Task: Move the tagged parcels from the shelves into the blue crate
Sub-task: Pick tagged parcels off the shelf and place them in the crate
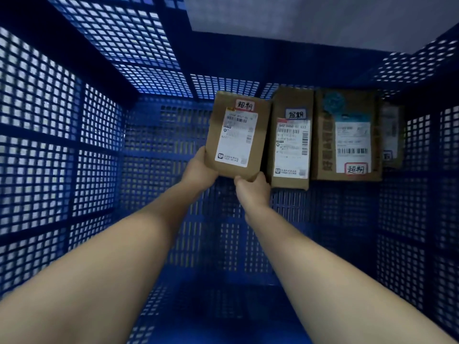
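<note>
I look down into the deep blue crate [99, 150] with slotted walls. Both my arms reach inside. My left hand [198, 171] and my right hand [253, 187] grip the near edge of a small brown parcel [258, 112] with a white shipping label and a red-edged tag. It is held just left of three parcels lying side by side on the crate floor: a narrow brown parcel [290, 103], a larger brown parcel [323, 145] and a small one [392, 135] at the far right, partly hidden.
The crate's perforated floor [154, 150] is bare to the left of the parcels and toward me. Mesh walls rise on all sides. A grey floor [323, 18] shows beyond the crate's far rim.
</note>
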`<action>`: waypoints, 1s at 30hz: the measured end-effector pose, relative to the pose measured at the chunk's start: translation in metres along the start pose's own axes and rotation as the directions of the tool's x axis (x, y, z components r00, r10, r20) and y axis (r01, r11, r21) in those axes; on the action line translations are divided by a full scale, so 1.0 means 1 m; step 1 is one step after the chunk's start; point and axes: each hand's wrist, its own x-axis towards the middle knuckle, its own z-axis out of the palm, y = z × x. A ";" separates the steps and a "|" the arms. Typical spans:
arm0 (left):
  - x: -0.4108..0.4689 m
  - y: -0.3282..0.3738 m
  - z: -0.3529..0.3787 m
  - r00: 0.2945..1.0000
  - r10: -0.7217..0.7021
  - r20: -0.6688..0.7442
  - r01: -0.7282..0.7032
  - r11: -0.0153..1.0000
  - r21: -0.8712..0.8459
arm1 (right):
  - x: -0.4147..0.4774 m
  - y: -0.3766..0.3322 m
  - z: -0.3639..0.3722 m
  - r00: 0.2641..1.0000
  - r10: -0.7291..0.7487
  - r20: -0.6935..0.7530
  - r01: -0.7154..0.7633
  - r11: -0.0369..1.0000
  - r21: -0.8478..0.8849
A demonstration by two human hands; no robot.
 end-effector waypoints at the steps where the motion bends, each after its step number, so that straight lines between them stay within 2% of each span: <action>1: 0.003 0.002 0.000 1.000 0.002 0.008 -0.002 1.000 0.027 | 0.001 0.000 0.002 1.000 -0.010 -0.014 0.010 1.000 0.020; 5: 0.025 0.001 0.000 0.998 -0.019 0.063 0.011 0.991 0.135 | 0.010 -0.005 0.003 0.999 -0.012 -0.033 0.015 0.996 0.086; 8: 0.037 -0.003 -0.001 0.998 -0.012 0.064 0.003 0.989 0.145 | 0.012 -0.006 0.001 1.000 -0.006 -0.018 0.007 0.999 0.033; 11: 0.019 0.010 -0.002 0.998 0.000 0.055 -0.011 0.978 0.208 | 0.004 -0.007 -0.006 0.999 -0.038 0.017 0.039 0.996 -0.083; 14: -0.004 0.023 -0.004 0.995 0.082 0.050 -0.094 0.941 0.326 | -0.015 -0.012 -0.021 0.984 -0.154 0.087 0.173 0.944 -0.282; 16: -0.020 0.030 -0.012 0.988 0.152 0.033 -0.151 0.890 0.430 | -0.033 -0.018 -0.033 0.960 -0.242 0.143 0.279 0.885 -0.374; 19: -0.052 0.044 -0.026 0.973 0.227 0.045 -0.209 0.778 0.592 | -0.063 -0.034 -0.055 0.930 -0.294 0.218 0.366 0.786 -0.499; 25: -0.124 0.098 -0.054 0.981 0.168 0.100 -0.183 0.608 0.772 | -0.125 -0.080 -0.111 0.894 -0.350 0.280 0.438 0.550 -0.711; 30: -0.199 0.147 -0.068 0.956 0.249 0.157 -0.242 0.362 0.900 | -0.187 -0.119 -0.158 0.889 -0.369 0.272 0.428 0.453 -0.782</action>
